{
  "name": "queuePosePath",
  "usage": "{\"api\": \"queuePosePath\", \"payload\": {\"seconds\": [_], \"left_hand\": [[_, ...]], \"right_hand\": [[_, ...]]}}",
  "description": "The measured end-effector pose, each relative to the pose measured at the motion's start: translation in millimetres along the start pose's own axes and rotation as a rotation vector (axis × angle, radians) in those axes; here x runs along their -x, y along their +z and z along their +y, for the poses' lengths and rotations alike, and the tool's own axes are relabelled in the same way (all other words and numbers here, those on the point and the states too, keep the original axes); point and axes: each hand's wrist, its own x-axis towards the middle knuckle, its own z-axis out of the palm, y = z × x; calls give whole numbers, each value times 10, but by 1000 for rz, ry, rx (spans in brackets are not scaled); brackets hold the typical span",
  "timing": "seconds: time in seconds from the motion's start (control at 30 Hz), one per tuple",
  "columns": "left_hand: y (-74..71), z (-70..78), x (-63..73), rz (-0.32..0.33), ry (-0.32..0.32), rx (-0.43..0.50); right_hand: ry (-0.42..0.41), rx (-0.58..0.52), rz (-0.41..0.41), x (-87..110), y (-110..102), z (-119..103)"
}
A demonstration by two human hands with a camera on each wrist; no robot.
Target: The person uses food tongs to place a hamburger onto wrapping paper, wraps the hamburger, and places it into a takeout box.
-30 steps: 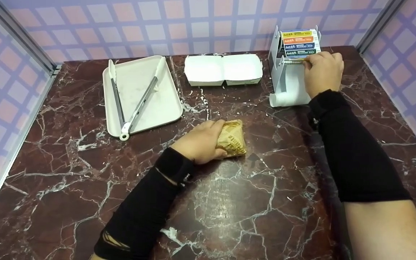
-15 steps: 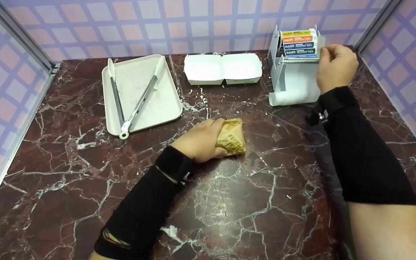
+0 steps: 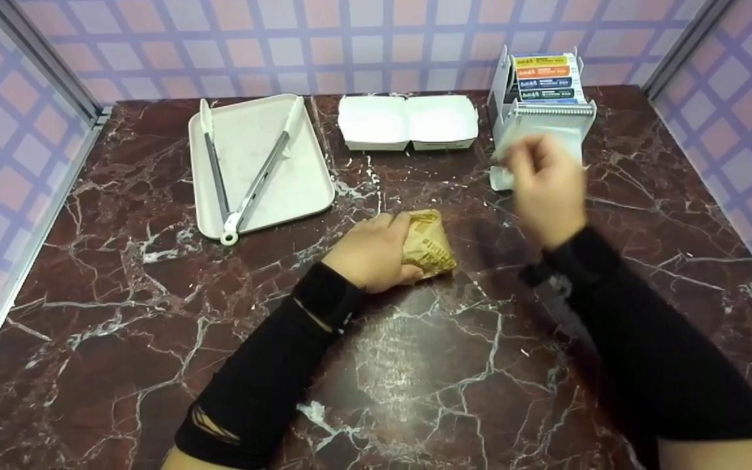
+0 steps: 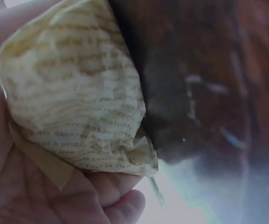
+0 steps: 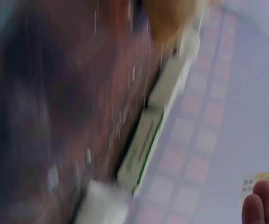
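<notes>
My left hand grips a burger-sized packet wrapped in tan printed paper, near the middle of the table. In the left wrist view the crumpled wrapper lies against the palm, fingers curled at its lower side; its contents are hidden. My right hand, blurred, is raised in front of a white label dispenser with several coloured label rolls. Its fingertips pinch a small printed label, seen at the lower right of the right wrist view.
At the back left a pale tray bears metal tongs with white tips, spread apart. An opened white two-part carton stands at the back middle. Checked walls enclose the dark marbled table.
My right hand has come away from the dispenser's serrated edge with a label, first rightward, then left and toward me. The left hand keeps holding the packet in place.
</notes>
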Motion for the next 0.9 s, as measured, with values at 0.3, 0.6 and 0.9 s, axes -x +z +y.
{"api": "queuePosePath", "payload": {"seconds": [0.3, 0.6, 0.9], "left_hand": [[-1, 51, 20, -1, -7, -35], [-81, -230, 17, -136, 73, 139], [-62, -207, 10, -128, 90, 145]], "right_hand": [[195, -435, -365, 650, 455, -23], [298, -564, -318, 730, 584, 42], [25, -358, -346, 891, 583, -77]]}}
